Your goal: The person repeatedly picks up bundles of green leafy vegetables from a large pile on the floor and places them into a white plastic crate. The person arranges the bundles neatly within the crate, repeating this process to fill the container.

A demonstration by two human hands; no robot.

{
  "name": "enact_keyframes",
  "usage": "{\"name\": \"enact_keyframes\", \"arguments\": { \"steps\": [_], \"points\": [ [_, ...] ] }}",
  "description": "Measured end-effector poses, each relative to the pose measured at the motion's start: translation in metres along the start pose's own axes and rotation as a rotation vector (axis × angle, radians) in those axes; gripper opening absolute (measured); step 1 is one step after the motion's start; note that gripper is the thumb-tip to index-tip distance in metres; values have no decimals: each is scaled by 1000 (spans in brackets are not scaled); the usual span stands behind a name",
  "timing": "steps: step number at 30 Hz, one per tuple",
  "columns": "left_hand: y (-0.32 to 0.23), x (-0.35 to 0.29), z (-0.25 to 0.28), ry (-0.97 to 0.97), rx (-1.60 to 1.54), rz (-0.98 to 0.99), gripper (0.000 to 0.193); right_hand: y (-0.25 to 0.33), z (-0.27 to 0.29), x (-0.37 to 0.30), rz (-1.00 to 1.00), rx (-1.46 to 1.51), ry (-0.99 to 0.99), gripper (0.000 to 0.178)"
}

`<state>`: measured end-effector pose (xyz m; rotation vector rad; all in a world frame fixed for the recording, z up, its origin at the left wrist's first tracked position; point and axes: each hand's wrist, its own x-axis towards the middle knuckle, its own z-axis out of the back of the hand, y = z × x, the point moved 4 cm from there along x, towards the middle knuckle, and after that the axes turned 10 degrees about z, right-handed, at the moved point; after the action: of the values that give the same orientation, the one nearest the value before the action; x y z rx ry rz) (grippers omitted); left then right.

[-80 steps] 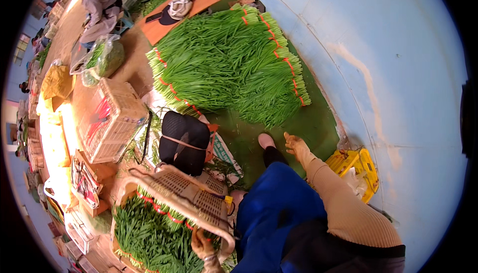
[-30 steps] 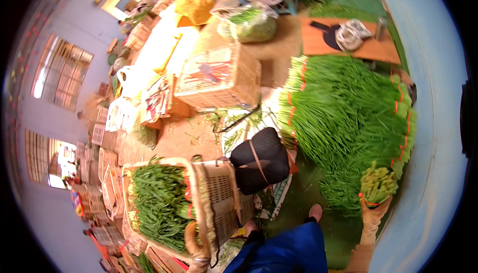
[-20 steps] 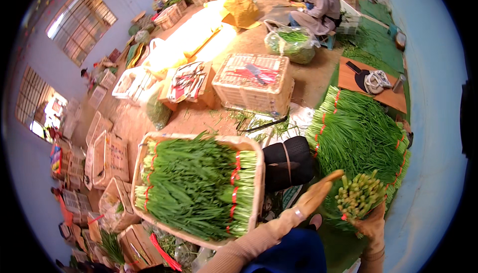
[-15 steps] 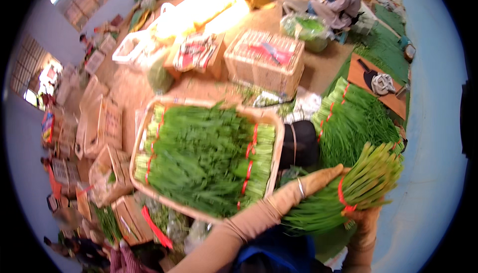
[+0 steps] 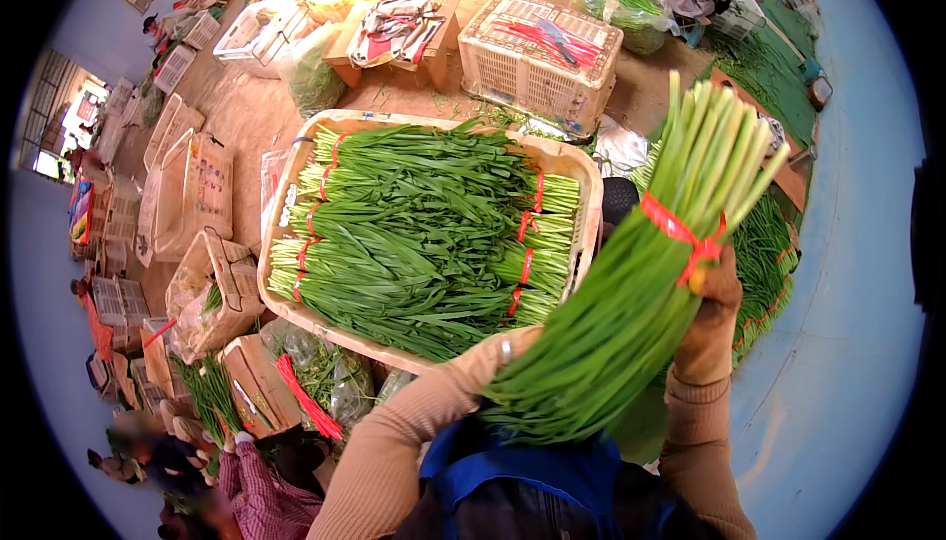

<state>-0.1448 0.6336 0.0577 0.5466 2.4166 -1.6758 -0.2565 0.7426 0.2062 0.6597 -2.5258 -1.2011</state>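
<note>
A large bunch of Chinese chives [image 5: 631, 274], bound with a red tie, is lifted at the front right, its pale stems pointing up and its leaves hanging toward my lap. My right hand [image 5: 717, 294] grips it just below the tie. Against the leafy end lies my left hand [image 5: 503, 348], a silver band on it; the leaves hide its fingers. In front of me a pale plastic crate [image 5: 345, 331] holds several similar bunches in two facing rows, stems outward at the left and right sides, leaves overlapping in the middle.
More chives [image 5: 764, 274] lie at the right beside the blue wall [image 5: 818, 343]. Beyond the crate stand an upturned basket [image 5: 537, 57] with red ties and a knife, and a small wooden stool [image 5: 394, 37]. Boxes and baskets line the left. Other people sit at far right and lower left.
The chive bunch has risen and swung more upright in my right hand. My left hand has moved left and down, from near the tie to the leafy end.
</note>
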Motion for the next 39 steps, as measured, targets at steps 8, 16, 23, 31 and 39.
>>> {"name": "enact_keyframes", "arguments": {
  "steps": [8,16,23,31,39],
  "points": [
    [-16,-171,165,-7,799,132,41,-126,24,22,-34,277,-223,64],
    [-122,-267,399,-902,784,964,41,-280,-14,22,-204,539,-646,53],
    [-169,-54,198,-618,1859,-72,87,-338,28,74,105,353,-949,50],
    [-71,-10,242,-559,1807,278,123,-339,23,78,-42,405,-1118,54],
    [-70,32,297,-481,1656,349,127,-340,36,107,70,306,-1093,61]
  ]
}}
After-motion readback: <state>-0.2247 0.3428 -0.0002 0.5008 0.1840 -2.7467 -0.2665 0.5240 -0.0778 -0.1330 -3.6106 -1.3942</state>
